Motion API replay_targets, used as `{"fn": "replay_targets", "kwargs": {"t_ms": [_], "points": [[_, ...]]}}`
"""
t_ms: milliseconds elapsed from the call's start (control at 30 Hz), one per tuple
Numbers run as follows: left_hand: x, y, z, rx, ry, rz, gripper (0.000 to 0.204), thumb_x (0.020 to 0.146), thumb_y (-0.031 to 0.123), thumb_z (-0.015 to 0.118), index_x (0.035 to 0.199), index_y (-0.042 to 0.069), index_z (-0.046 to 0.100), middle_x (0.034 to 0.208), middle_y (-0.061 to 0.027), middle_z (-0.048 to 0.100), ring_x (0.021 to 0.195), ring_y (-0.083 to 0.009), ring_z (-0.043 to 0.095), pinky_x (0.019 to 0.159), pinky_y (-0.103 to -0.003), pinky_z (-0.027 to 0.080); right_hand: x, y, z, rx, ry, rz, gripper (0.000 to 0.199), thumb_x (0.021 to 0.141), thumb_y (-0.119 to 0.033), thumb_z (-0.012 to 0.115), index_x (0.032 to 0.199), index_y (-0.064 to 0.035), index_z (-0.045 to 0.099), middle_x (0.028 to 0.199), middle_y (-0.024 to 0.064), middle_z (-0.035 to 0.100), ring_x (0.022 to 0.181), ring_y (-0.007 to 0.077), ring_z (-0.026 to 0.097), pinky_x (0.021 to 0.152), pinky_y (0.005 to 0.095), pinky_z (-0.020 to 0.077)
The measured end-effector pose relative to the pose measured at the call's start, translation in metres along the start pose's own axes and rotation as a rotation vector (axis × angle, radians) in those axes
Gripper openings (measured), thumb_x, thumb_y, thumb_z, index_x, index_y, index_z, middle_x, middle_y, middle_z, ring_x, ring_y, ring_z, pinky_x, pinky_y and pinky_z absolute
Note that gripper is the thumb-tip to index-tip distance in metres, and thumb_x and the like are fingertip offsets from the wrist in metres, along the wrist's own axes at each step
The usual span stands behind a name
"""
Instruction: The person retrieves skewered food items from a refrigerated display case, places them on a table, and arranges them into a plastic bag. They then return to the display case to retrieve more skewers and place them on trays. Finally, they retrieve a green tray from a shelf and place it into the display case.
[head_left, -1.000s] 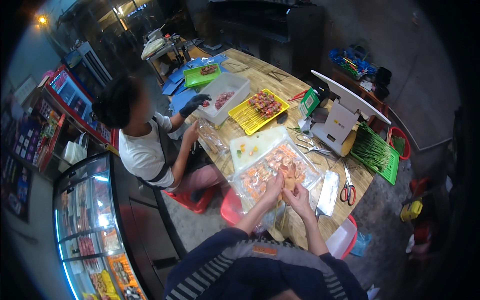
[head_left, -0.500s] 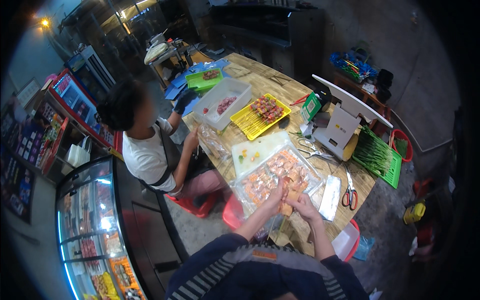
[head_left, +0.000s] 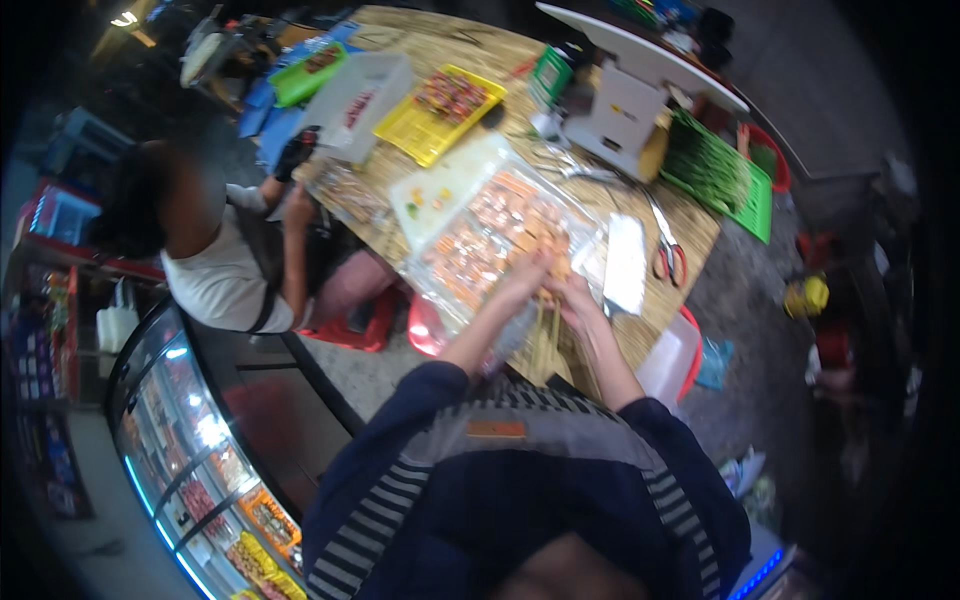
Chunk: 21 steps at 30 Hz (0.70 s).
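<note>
Close together at the near side of a plastic-covered tray [head_left: 432,265], my left hand [head_left: 525,278] and my right hand [head_left: 575,297] are both closed at an orange-brown piece of meat [head_left: 555,258]. Blur and the fingers hide part of it. Pinkish-orange meat pieces [head_left: 505,208] lie in the tray. Just below my hands, thin wooden skewers [head_left: 542,345] extend toward me at the table edge. To the right of my right hand lies a cleaver [head_left: 626,265] with a broad, shiny blade.
Scissors with red-black handles [head_left: 668,245] lie right of the cleaver. A white cutting board [head_left: 455,170], yellow skewer tray [head_left: 432,140] and clear bin [head_left: 350,125] stand farther back. Green stalks fill a green tray [head_left: 758,215]. A co-worker [head_left: 225,270] sits at left.
My view has tilted downward, so the table appears higher and farther left. My hands remain together at the tray's near side, and the meat piece between them is now less visible.
</note>
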<state>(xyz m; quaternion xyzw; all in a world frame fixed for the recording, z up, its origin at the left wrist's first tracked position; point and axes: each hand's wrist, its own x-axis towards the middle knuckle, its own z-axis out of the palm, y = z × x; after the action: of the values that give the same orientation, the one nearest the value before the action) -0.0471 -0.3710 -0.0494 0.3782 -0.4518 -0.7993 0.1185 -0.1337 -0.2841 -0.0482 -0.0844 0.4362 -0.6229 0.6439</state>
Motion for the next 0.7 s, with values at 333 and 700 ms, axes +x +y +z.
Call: {"fn": "replay_targets", "kwargs": {"t_ms": [333, 700], "points": [[0.043, 0.009, -0.050, 1.064, 0.421, 0.314, 0.065, 0.060, 0.028, 0.065, 0.110, -0.005, 0.041, 0.112, -0.0218, 0.039, 0.106, -0.0344, 0.037, 0.092, -0.039, 0.032, 0.015, -0.038, -0.026, -0.019, 0.095, -0.133, 0.033, 0.068, 0.004, 0.059, 0.097, -0.0014, 0.046, 0.079, 0.0100, 0.056, 0.063, 0.0220, 0.059, 0.049, 0.0314, 0.0515], [0.016, 0.031, -0.052, 0.669, 0.280, 0.148, 0.041, 0.061, 0.012, 0.065, 0.097, -0.002, 0.054, 0.085, -0.0150, 0.059, 0.079, -0.0280, 0.058, 0.072, -0.034, 0.047, 0.037, -0.038, -0.026, -0.218, 0.116, -0.100, 0.026, 0.069, 0.006, 0.058, 0.093, 0.0000, 0.048, 0.076, 0.0099, 0.057, 0.058, 0.0207, 0.058, 0.047, 0.0342, 0.0524]]}}
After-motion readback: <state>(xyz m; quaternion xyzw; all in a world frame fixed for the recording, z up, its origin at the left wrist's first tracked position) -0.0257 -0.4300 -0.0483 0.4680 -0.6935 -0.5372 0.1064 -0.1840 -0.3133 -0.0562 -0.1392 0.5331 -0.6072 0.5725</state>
